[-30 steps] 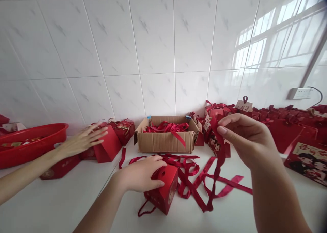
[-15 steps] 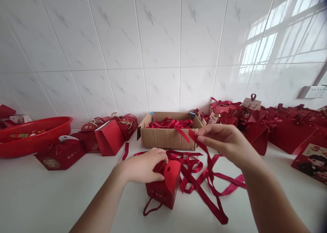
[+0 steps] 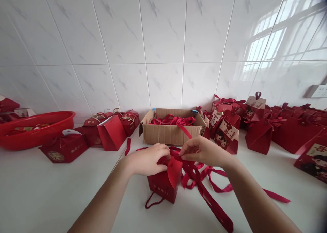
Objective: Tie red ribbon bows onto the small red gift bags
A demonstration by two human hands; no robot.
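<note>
A small red gift box [image 3: 163, 188] stands on the white counter, a dark red cord loop hanging at its near side. My left hand [image 3: 152, 159] is closed on the top of this box, beside a rounded flap with a hole in it. Just right of the flap, my right hand [image 3: 198, 151] pinches a dark red satin ribbon [image 3: 214, 205], whose long tail runs down the counter toward me. More loose ribbon lies in loops behind and to the right of the box. My fingers partly hide the box's top.
Behind my hands, a cardboard box [image 3: 163, 134] holds a heap of red ribbon. On the left are several red gift boxes [image 3: 112, 132] and a red plastic basin [image 3: 63, 117]. Many red gift bags [image 3: 260, 137] crowd the right side. A tiled wall [image 3: 163, 39] closes the back.
My right hand has moved left and down with the ribbon, from beside the cardboard box to the gift box's flap. My left hand keeps its hold on the gift box.
</note>
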